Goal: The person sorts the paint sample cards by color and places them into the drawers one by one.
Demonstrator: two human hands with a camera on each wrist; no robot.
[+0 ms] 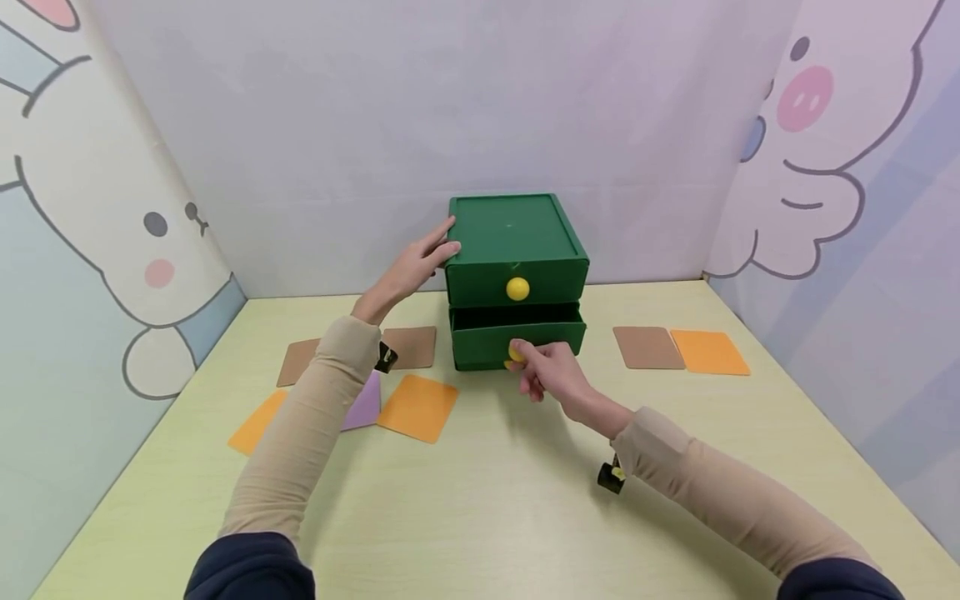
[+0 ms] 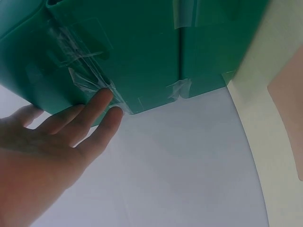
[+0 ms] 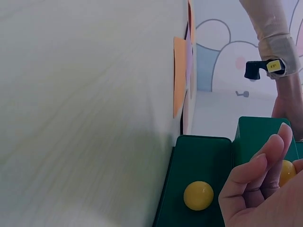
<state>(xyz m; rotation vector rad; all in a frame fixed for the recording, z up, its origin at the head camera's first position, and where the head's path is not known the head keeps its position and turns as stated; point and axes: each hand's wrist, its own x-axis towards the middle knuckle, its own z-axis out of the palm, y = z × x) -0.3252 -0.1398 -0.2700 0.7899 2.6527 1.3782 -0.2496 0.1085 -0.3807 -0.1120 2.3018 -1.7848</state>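
Observation:
A green drawer cabinet (image 1: 517, 229) with yellow knobs stands near the back wall. Its top drawer (image 1: 480, 285) is closed, while the drawer below (image 1: 480, 342) is pulled partly out, its inside dark. My left hand (image 1: 408, 267) rests against the cabinet's upper left edge; in the left wrist view the spread fingers (image 2: 102, 101) touch the taped green side (image 2: 142, 61). My right hand (image 1: 558, 375) pinches the pulled-out drawer's knob. In the right wrist view that knob (image 3: 287, 172) is partly hidden by my right hand (image 3: 265, 194), and another knob (image 3: 198, 195) sits untouched on the drawer beneath.
Left of the cabinet lie brown cards (image 1: 411, 347), orange cards (image 1: 418, 408) and a purple card (image 1: 365, 404), some partly behind my left arm. A brown card (image 1: 648, 347) and an orange card (image 1: 709, 352) lie at the right. Walls with cartoon animals enclose the table (image 1: 480, 517).

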